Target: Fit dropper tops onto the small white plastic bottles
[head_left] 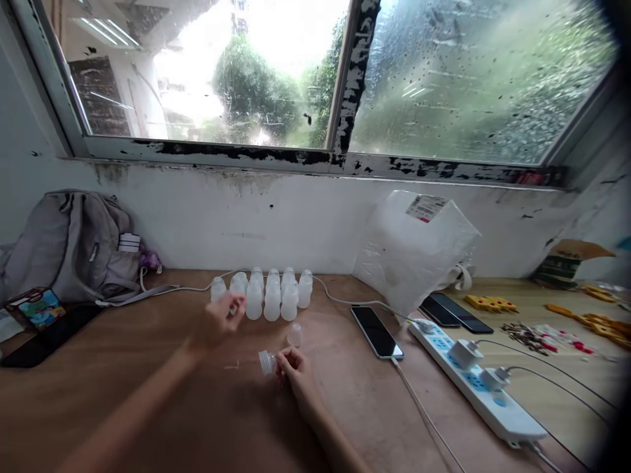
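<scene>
Several frosted white bottles stand upright in a cluster near the back of the brown table. My left hand is at the front left of the cluster, its fingers drawn together around something at a bottle that I cannot make out. Lower down, my right hand pinches a small clear ribbed piece that points to the left. Just beyond my right hand, a clear dome-shaped cap rests on the table.
A phone with a cable and a white power strip lie to the right. Behind them is a translucent bag. A grey backpack and a dark tablet-like object are at the left.
</scene>
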Action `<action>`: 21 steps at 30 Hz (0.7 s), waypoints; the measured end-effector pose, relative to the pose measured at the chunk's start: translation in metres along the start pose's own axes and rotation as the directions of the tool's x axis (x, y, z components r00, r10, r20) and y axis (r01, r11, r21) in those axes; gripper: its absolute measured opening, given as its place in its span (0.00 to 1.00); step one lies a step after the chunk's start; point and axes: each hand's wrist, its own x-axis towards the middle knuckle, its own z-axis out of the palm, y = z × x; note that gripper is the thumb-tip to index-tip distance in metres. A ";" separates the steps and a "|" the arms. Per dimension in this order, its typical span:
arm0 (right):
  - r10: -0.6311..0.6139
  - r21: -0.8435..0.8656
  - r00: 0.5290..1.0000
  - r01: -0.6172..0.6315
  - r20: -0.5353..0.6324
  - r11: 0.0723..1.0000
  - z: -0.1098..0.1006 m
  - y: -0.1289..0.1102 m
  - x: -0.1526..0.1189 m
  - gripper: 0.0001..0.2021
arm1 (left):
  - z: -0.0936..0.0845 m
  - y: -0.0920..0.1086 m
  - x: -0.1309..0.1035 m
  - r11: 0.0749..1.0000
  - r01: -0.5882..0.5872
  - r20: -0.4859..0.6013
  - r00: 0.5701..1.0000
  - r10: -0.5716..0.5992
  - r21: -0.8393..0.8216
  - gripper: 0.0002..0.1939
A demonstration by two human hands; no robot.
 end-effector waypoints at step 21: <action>0.137 0.054 0.986 -0.142 0.093 0.988 -0.006 -0.001 0.007 0.16 | 0.022 -0.068 0.165 0.806 0.167 0.422 0.782 -0.459 0.568 0.15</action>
